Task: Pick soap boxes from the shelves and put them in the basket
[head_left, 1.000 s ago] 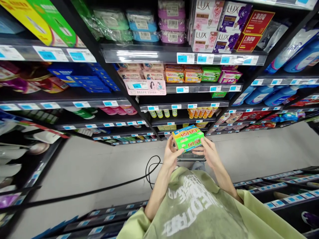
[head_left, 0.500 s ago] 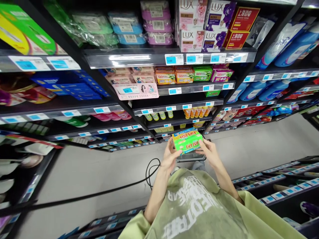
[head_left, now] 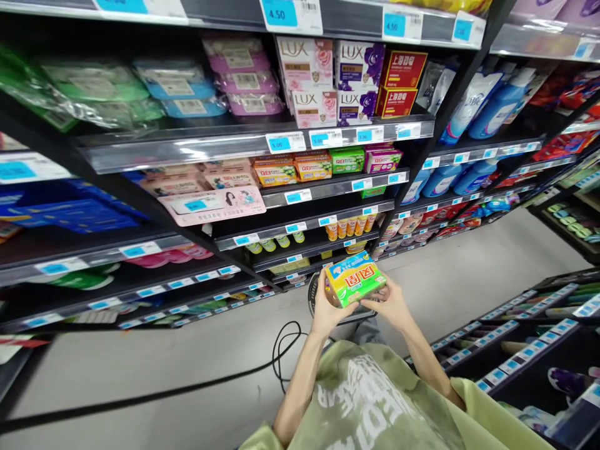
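Observation:
Between my two hands is a green, yellow and blue soap pack (head_left: pixel 355 279), tilted, its large red characters upside down to me. My left hand (head_left: pixel 327 309) grips its left end, the thumb along the lower edge. My right hand (head_left: pixel 390 302) closes round the right end and lower corner, with some fingers hidden behind the pack. Beneath my hands a dark shopping basket (head_left: pixel 313 304) is partly visible; the hands and the pack cover most of it.
Ahead, shelves hold LUX soap boxes (head_left: pixel 313 65), red boxes (head_left: pixel 397 102), wrapped purple soap packs (head_left: pixel 246 81) and orange packs (head_left: pixel 313 165). Blue bottles (head_left: pixel 501 106) stand to the right. A black cable (head_left: pixel 187 390) crosses the grey floor (head_left: pixel 154 356). Another shelf unit (head_left: pixel 529 350) runs along my right.
The soap pack has turned in my hands, bringing more of its blue and yellow face into view. My view has shifted, and the shelves now appear lower and further left.

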Demonstrator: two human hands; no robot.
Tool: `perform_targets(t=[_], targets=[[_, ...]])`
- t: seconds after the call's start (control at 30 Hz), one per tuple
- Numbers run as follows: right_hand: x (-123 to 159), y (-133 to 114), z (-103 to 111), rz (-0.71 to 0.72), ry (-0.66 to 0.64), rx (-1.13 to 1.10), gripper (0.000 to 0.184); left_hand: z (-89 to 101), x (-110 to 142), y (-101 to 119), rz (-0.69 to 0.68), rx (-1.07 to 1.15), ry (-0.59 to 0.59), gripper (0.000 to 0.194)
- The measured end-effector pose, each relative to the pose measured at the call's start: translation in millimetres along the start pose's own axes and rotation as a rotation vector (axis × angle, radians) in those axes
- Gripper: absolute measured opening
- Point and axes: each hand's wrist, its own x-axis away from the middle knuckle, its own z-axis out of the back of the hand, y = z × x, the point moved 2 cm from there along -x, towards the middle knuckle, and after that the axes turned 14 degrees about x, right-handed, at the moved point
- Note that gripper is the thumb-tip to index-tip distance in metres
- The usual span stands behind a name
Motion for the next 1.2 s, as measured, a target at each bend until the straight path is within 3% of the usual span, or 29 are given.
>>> perform_targets(t=[0.23,0.53,0.83,1.0,1.2], targets=[[-58.9,34.9,33.1,0.071,0.167,-0.064,0.080,-31.3,-65.9,-33.1,0.043,-0.110,-0.101,0.143],[-184.1,53.4,87.4,0.195,0.164,-0.045,0.089,-73.9,-186.1,-83.2,0.045,-0.197,-0.057,0.148],[-317.3,38.7,124.5,0.320,0.044,-0.019,0.090,-110.2,-306.9,-113.8,-0.091,-0.194,0.015,0.118],[-368.8,30.3,133.5,0.387,0.021,0.091,0.085,-113.6,-348.6,-114.4,-0.074,-0.323,0.090,0.086],[-412.9,22.4,142.0,0.408,0.124,0.321,0.054,-116.2,-388.0,-113.6,0.027,-0.440,0.082,0.057]])
